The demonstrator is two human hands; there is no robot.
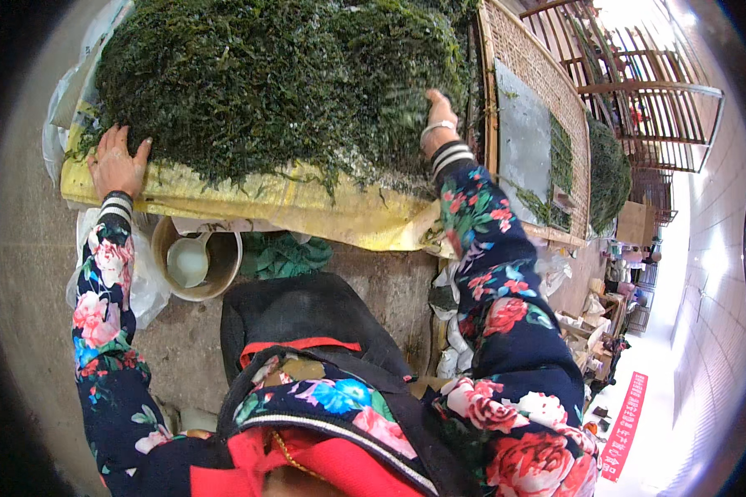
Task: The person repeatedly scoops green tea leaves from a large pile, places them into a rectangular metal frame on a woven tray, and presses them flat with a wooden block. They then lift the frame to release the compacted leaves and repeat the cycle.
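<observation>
A broad heap of dark green seaweed (282, 91) covers a table lined with a yellow woven plastic sheet (265, 199). At the near left corner, my left hand (118, 163) lies palm down with its fingers spread, touching the sheet beside the seaweed's edge. My right hand (441, 120), with a pale band at the wrist, is at the right side of the heap. Its thumb points away from me; the other fingers are hidden or smeared by motion. Loose seaweed next to it is also blurred.
A framed mesh screen (584, 99) stands just right, bearing a grey sheet (522, 124) and strips of seaweed. Another seaweed heap (609, 178) lies beyond. Under the table edge are a bucket (162, 253) with a white ladle-like scoop (188, 263) and green netting (286, 257). Wooden racks (651, 87) stand at the far right.
</observation>
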